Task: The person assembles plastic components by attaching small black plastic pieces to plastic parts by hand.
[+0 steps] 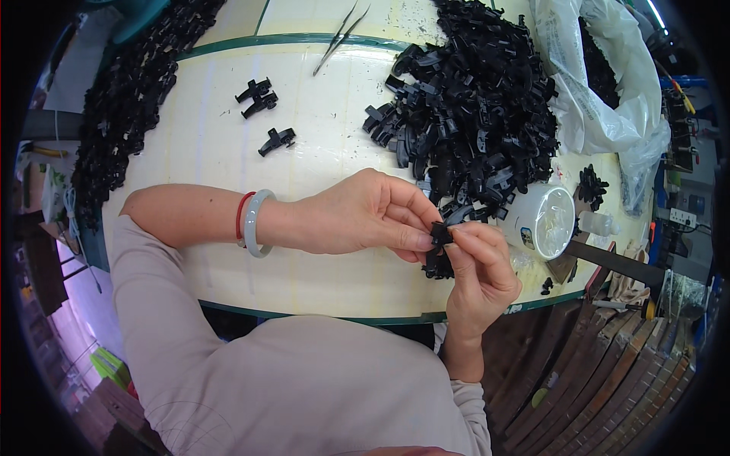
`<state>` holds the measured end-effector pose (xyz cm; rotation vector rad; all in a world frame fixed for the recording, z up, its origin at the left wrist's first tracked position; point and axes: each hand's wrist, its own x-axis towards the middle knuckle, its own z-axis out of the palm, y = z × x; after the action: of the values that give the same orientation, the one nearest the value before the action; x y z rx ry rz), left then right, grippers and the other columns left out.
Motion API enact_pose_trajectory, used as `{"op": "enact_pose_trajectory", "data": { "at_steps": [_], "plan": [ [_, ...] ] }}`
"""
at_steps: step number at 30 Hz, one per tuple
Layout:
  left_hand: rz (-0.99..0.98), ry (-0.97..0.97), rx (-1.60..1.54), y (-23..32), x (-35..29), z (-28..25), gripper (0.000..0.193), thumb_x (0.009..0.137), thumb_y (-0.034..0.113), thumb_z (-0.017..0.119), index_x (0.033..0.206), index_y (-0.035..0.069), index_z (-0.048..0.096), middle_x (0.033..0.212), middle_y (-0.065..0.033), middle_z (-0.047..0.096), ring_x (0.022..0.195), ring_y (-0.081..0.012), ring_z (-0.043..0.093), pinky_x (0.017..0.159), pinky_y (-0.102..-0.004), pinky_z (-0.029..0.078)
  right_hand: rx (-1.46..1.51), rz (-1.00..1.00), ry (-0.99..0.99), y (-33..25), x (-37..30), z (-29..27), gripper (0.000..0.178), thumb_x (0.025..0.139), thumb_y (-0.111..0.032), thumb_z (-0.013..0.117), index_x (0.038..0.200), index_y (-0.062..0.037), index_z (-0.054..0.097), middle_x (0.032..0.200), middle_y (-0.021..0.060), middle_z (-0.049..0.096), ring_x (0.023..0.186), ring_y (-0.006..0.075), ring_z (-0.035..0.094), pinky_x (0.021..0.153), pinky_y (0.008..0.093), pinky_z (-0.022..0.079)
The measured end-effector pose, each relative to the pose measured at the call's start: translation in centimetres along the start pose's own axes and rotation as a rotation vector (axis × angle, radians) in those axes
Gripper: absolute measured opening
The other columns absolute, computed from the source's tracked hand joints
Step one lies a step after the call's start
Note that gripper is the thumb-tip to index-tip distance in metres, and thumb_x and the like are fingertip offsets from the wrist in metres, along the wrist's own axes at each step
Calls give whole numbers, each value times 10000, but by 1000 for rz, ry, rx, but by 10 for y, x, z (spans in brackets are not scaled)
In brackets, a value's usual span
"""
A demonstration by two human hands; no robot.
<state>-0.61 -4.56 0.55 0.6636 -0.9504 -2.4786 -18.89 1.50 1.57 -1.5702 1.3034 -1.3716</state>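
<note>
Between my two hands is a small black plastic part (440,235), pinched from both sides over the near right of the table. My left hand (357,211) reaches across from the left, its thumb and fingertips closed on the part. From the lower right my right hand (484,267) grips the same part with thumb and forefinger. Just beneath it lies another dark piece, partly hidden by my fingers. A large heap of black plastic parts (487,99) rises beyond my hands. Farther left lie a few similar parts (276,141) on the white tabletop (319,281).
Metal tweezers (334,44) lie at the far middle. A long row of black parts (125,114) lines the left edge. To the right stand a white round tub (541,220) and a plastic bag (601,99) with black parts inside. A dark metal bar (617,262) juts over the right edge.
</note>
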Motion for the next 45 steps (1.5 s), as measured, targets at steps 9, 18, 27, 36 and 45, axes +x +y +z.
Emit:
{"op": "enact_pose_trajectory", "data": {
  "at_steps": [9, 18, 27, 36, 45],
  "plan": [
    [41, 100, 93, 1, 1, -4, 214, 855, 34, 609, 1045, -56, 570, 956, -134, 652, 846, -181, 658, 755, -273, 544, -98, -36, -83, 7, 8, -1, 246, 687, 85, 703, 913, -13, 688, 983, 86, 532, 798, 156, 533, 686, 232, 449],
    [-126, 207, 476, 30, -10, -8, 217, 841, 5, 610, 1045, -70, 599, 902, -86, 652, 789, -120, 640, 726, -230, 531, -495, -150, -149, 2, 3, -30, 273, 667, 61, 710, 922, -29, 675, 863, 65, 563, 750, 183, 524, 612, 257, 438],
    [-110, 656, 603, 40, -56, -38, 236, 806, 17, 648, 1006, -99, 602, 846, -97, 652, 743, -121, 646, 662, -207, 526, -657, -194, -360, 16, 10, -24, 178, 649, 35, 589, 820, -7, 613, 813, 84, 482, 751, 244, 478, 643, 322, 421],
    [269, 903, 1465, 56, -72, -22, 216, 770, 47, 681, 962, -32, 623, 792, -74, 594, 571, -121, 584, 531, -228, 468, -507, -232, -241, 19, 12, -27, 154, 702, 37, 640, 848, -1, 610, 873, 98, 523, 744, 248, 538, 637, 316, 455],
    [408, 591, 1475, 53, 4, -41, 258, 764, 218, 711, 920, 23, 645, 790, -93, 562, 632, -192, 551, 603, -300, 452, 653, 618, -57, 10, -3, -35, 98, 889, 5, 474, 888, 61, 554, 1118, 217, 552, 826, 181, 650, 734, 270, 560]
  ]
}}
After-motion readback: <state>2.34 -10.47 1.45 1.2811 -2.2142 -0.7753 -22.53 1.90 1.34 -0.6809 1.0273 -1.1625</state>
